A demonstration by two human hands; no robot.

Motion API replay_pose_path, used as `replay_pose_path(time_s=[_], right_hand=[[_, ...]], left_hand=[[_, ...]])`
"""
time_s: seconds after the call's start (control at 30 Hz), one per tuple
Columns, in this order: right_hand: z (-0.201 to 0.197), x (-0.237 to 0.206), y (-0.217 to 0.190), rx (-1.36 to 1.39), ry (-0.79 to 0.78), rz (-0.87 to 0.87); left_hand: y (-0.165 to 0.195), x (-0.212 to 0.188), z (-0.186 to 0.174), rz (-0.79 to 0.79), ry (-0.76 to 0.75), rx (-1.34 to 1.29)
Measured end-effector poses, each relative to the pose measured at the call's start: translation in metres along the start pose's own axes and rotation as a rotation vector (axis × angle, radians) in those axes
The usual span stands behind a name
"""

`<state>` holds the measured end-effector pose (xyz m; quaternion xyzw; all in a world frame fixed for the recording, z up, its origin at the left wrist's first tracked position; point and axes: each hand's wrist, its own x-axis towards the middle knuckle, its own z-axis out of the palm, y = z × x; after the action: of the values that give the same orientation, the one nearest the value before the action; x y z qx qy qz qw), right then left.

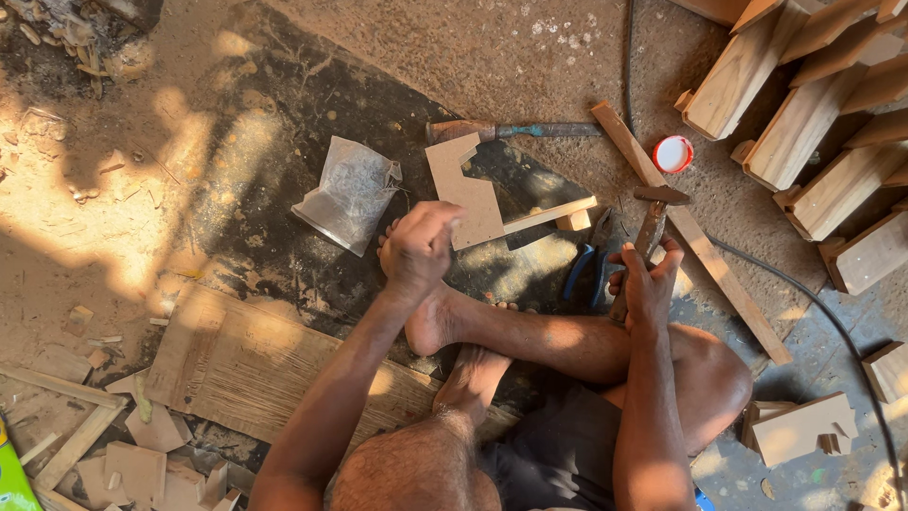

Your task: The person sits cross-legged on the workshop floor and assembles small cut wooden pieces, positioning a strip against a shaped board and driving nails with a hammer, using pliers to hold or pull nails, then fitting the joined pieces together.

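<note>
Covering most of the view is a rough, sandy concrete floor (530, 57), dappled with sunlight and carrying a dark stained patch at its centre, where a person is seated cross-legged. Offcuts and a flat plywood sheet (255, 364) are scattered at the lower left, and stacked pale wooden blocks (804, 114) are piled at the upper right. A clear plastic bag of small nails (348, 194), a red-rimmed round lid (672, 153), a long wooden strip (695, 237) and blue-handled pliers (582, 265) are seen nearby, with a second hammer with a bluish handle (511, 131) beyond.

A pale, notched plywood piece with a thin batten fixed across it (473, 199) is rested on the floor just ahead of the feet. It is pinched at its near edge by the left hand (421, 248), whose fingers are closed together. A rusty metal-headed hammer (651, 227) is held upright in the right hand (646, 284), which is clamped around its handle, well apart from the plywood piece.
</note>
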<state>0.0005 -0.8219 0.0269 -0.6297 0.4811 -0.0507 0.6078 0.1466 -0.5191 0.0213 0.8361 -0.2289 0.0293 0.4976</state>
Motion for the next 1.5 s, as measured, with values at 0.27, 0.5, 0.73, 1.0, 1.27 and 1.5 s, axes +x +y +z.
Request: replay_pose_path(time_s=[0.27,0.5,0.73,1.0,1.27,1.5], right_hand=[[-0.003,0.006,0.009,0.023,-0.017,-0.019],[-0.006,0.009,0.015,0.018,-0.024,-0.033],[-0.006,0.009,0.013,0.020,-0.023,-0.041],[-0.008,0.012,0.019,0.026,-0.009,-0.031],[-0.007,0.005,0.009,0.065,-0.035,-0.030],[-0.004,-0.008,-0.007,0.011,-0.017,0.066]], left_hand=[[0.031,0.003,0.018,0.145,-0.109,-0.101],[0.026,-0.001,0.027,0.086,-0.124,-0.088],[0.020,-0.001,0.029,0.065,-0.156,-0.059],[0.015,-0.002,0.031,0.082,-0.192,-0.042],[0.016,-0.001,0.029,0.080,-0.198,-0.043],[0.018,-0.001,0.024,0.105,-0.201,-0.044]])
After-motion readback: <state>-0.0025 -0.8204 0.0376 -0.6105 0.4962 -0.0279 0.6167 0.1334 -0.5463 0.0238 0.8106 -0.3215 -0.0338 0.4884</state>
